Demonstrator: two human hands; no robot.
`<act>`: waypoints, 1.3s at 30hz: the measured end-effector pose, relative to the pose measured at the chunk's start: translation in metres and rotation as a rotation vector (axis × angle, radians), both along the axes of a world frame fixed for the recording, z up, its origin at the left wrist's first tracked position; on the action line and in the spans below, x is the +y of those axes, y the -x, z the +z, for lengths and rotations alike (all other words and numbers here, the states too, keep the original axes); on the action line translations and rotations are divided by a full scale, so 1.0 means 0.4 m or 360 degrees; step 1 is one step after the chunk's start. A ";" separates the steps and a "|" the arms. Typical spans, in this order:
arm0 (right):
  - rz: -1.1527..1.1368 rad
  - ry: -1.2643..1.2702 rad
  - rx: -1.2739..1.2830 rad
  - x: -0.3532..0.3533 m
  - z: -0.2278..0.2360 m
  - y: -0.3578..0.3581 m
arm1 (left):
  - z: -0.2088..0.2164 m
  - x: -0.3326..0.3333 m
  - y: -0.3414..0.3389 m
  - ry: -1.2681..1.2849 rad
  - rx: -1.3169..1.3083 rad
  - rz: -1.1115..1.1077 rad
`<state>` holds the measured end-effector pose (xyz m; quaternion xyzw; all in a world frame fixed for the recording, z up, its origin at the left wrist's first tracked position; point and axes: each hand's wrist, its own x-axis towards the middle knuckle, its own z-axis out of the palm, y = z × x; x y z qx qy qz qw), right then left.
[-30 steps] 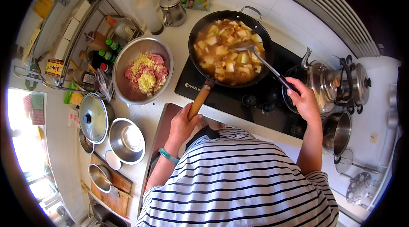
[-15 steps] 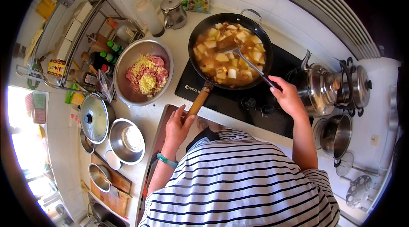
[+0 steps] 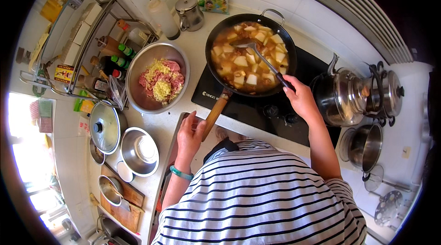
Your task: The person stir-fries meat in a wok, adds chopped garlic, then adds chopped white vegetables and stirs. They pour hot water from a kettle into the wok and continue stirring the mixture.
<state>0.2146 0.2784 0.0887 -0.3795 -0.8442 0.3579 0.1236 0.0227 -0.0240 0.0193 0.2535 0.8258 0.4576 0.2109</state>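
White tiled worktop (image 3: 193,52) carries everything, black glass induction hob (image 3: 257,107) set along its front edge at centre. On the hob, toward the back: large black round wok (image 3: 250,54) with a light wooden handle (image 3: 215,112) pointing to the front edge, full of brown sauce with pale tofu cubes. Right of the hob, touching it: shiny steel kettle-like pot with lid (image 3: 344,95), another lidded steel pot (image 3: 390,91) behind it toward the right edge, open steel saucepan (image 3: 365,146) nearer the front. Left of the wok, just beside it: round steel mixing bowl (image 3: 157,77) with pink minced meat and yellow chopped bits. Front-left corner: steel pan lid with black knob (image 3: 104,126), steel bowl (image 3: 139,150). Back edge: small steel teapot (image 3: 190,14). Wire rack of bottles (image 3: 92,47) at left edge.

Left hand (image 3: 189,137), fingers curled around the wooden handle's end, teal bracelet on wrist. Right hand (image 3: 301,98), fingers closed on the dark grip of a long metal spatula (image 3: 257,54), blade down in the sauce mid-wok.
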 end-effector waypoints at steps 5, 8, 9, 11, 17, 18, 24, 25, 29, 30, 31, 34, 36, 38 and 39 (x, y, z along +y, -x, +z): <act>-0.0151 0.0543 0.0091 0.004 0.027 -0.081 | -0.044 -0.021 0.008 -0.0150 0.0010 0.0087; -0.0267 0.1065 0.0542 0.006 0.036 -0.118 | -0.040 -0.013 0.012 -0.0317 -0.0169 0.0214; -0.0317 0.1261 0.0660 0.005 0.040 -0.127 | -0.038 -0.009 0.014 -0.0342 -0.0218 0.0240; -0.0362 0.1740 0.0950 -0.008 0.032 -0.148 | -0.029 -0.001 0.017 -0.0391 -0.0317 0.0292; 0.0035 0.2129 0.1253 -0.018 0.007 -0.175 | 0.006 0.007 0.014 -0.0349 -0.0281 0.0278; 0.0032 0.2217 0.1301 -0.023 0.002 -0.176 | 0.011 0.008 0.011 -0.0351 -0.0281 0.0280; -0.0365 0.1866 0.0847 -0.027 -0.033 -0.158 | 0.024 0.006 -0.013 -0.0302 -0.0172 0.0306; -0.0392 0.1836 0.0791 -0.023 -0.039 -0.154 | 0.021 0.002 -0.016 -0.0293 -0.0169 0.0319; -0.0400 0.1807 0.0610 0.013 -0.054 -0.113 | -0.015 -0.017 -0.028 -0.0291 -0.0195 0.0358; -0.0405 0.1803 0.0584 0.014 -0.053 -0.094 | -0.016 -0.016 -0.029 -0.0300 -0.0210 0.0361; -0.0409 0.1798 0.0559 0.013 -0.052 -0.075 | -0.013 -0.017 -0.031 -0.0254 -0.0154 0.0346; -0.0434 0.1839 0.0501 0.015 -0.049 -0.039 | -0.004 -0.026 -0.039 -0.0187 -0.0073 0.0346; -0.0429 0.1916 0.0477 0.011 -0.051 -0.026 | -0.012 -0.034 -0.043 -0.0241 -0.0131 0.0390; -0.0402 0.2024 0.0463 0.006 -0.059 -0.017 | -0.008 -0.041 -0.046 -0.0207 -0.0098 0.0394; -0.0404 0.2082 0.0480 0.005 -0.060 -0.015 | -0.006 -0.044 -0.046 -0.0192 -0.0083 0.0398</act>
